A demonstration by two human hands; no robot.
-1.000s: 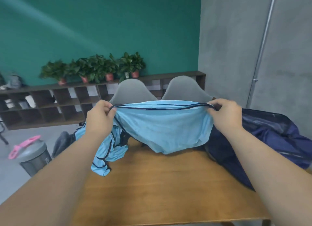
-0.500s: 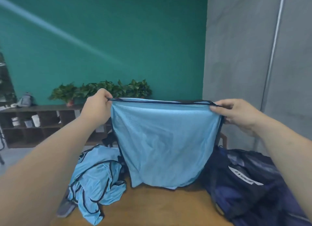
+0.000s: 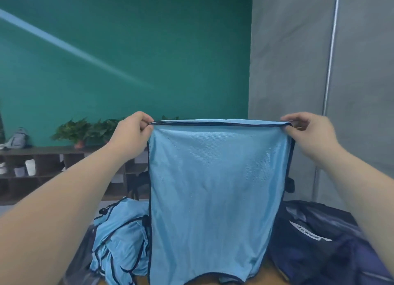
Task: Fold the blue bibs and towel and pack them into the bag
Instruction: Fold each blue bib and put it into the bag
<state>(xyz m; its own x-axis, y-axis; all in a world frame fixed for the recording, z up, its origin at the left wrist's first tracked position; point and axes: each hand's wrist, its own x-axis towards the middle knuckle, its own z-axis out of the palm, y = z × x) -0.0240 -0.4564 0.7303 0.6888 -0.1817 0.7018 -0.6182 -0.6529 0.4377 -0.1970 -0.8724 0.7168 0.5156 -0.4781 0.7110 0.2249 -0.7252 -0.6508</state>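
The fingers (image 3: 143, 122) of the left hand (image 3: 132, 133) are curled tight, and the top left corner of a blue bib (image 3: 213, 189) is pinched between them and the thumb. The top right corner is pinched likewise by the right hand (image 3: 309, 131), so the dark-trimmed upper hem is stretched nearly level between the two. The bib is held up in the air, hanging flat and almost free of creases, and its lower edge reaches down towards the counter (image 3: 270, 272), though contact there cannot be made out. A crumpled pile of bibs (image 3: 121, 242) lies on the counter just to the left of the hanging one, and the dark navy bag (image 3: 319, 242) is slumped to the right. Whether the bag's mouth is open cannot be told, and no towel can be picked out with certainty. The step in hand is judged to be the squaring-up before the first fold. For a clean result, equal tension is best held at both corners and the hem laid down level on bare counter, clear of the pile. Corner should then be brought to corner so that trim meets trim. The light mesh is likely to slip, so each fold should be smoothed before the next is made.
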